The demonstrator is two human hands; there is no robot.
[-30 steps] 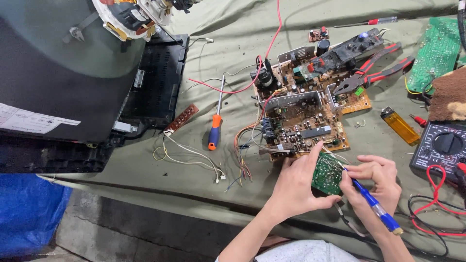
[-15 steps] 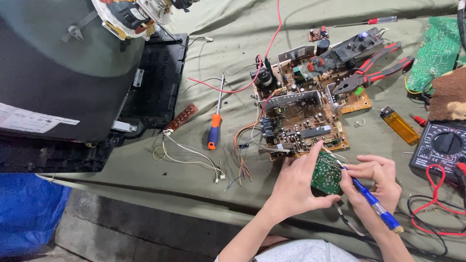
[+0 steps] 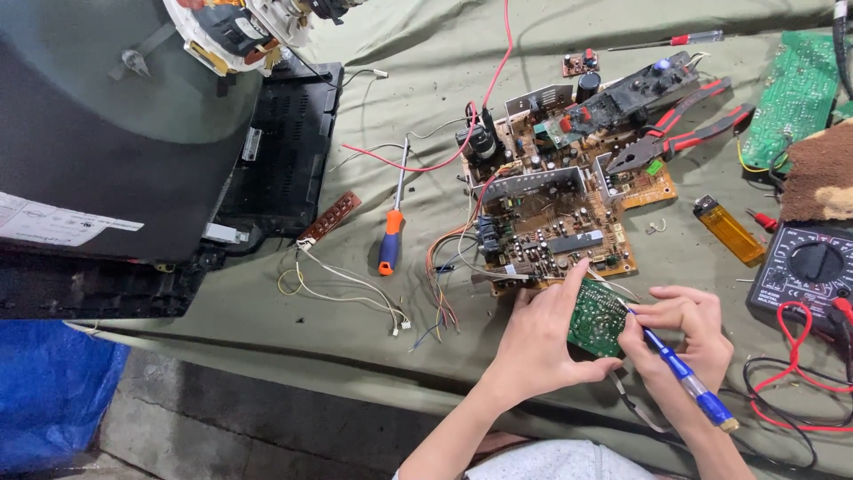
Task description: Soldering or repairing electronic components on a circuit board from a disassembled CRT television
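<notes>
My left hand (image 3: 542,342) grips a small green circuit board (image 3: 597,317) by its left edge, holding it tilted up off the cloth. My right hand (image 3: 680,342) holds a blue-handled soldering iron (image 3: 677,372) like a pen, its tip resting on the green board's upper right part. Just beyond both hands lies a large brown main circuit board (image 3: 560,204) crowded with components, coloured wires trailing from its left side.
An orange-and-blue screwdriver (image 3: 391,236), red-handled pliers (image 3: 680,133), a yellow lighter (image 3: 729,231) and a black multimeter (image 3: 804,267) with red leads lie on the olive cloth (image 3: 426,80). A picture tube in its black casing (image 3: 115,133) fills the left. Another green board (image 3: 791,98) lies far right.
</notes>
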